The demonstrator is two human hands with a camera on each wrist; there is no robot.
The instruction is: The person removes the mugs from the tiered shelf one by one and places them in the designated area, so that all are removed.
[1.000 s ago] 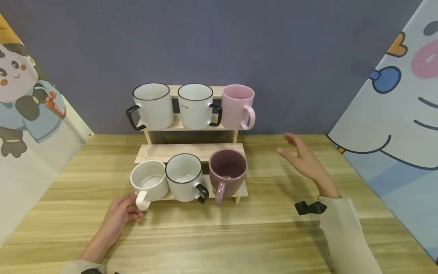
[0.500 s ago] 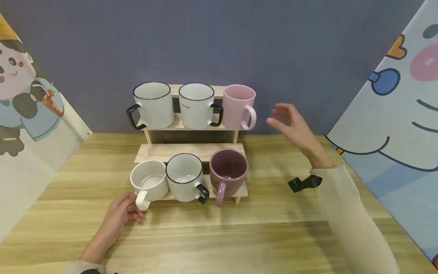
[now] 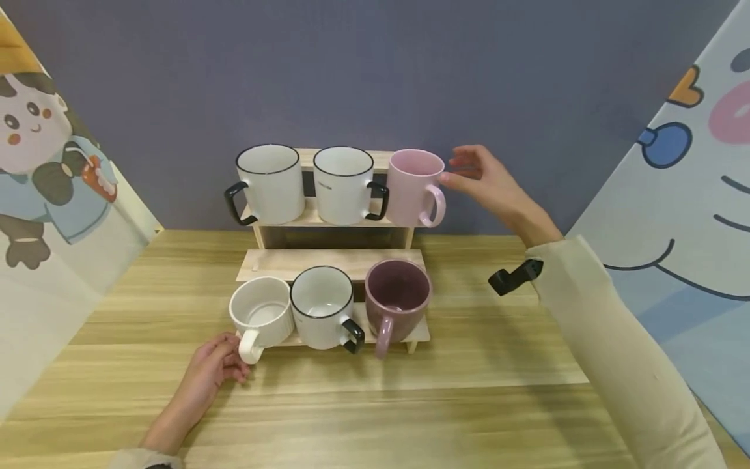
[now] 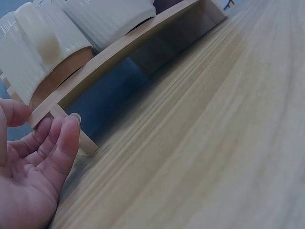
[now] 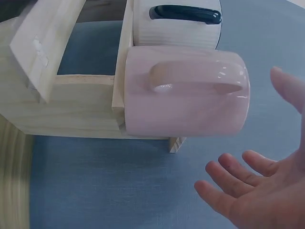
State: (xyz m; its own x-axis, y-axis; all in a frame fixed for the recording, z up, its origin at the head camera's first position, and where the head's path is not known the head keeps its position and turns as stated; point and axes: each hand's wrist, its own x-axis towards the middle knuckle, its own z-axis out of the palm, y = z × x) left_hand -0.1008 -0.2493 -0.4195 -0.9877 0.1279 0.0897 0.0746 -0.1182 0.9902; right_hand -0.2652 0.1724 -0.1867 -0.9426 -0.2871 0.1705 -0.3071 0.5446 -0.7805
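A tiered wooden mug rack point(image 3: 331, 262) stands on the table, with mugs on its top and bottom tiers. My left hand point(image 3: 213, 368) grips the rack's front left corner, thumb above the shelf board point(image 4: 121, 45) and fingers curled beneath it. Just above that hand sits a white ribbed mug point(image 3: 263, 319), its handle facing me. Raised at the top right, my right hand point(image 3: 489, 185) is beside the pink mug point(image 3: 404, 198). In the right wrist view its fingers point(image 5: 231, 179) are spread and relaxed, apart from the pink mug, with nothing held.
Two white mugs with black rims, a left one point(image 3: 272, 189) and a middle one point(image 3: 342, 189), share the top tier. Below are another black-rimmed mug point(image 3: 322, 312) and a purple mug point(image 3: 398, 303). A grey-blue wall point(image 3: 351, 71) rises close behind the rack.
My right hand has risen and moved left from over the table to the pink mug's side. The left hand keeps its place at the rack corner. The mugs have not moved on the rack.
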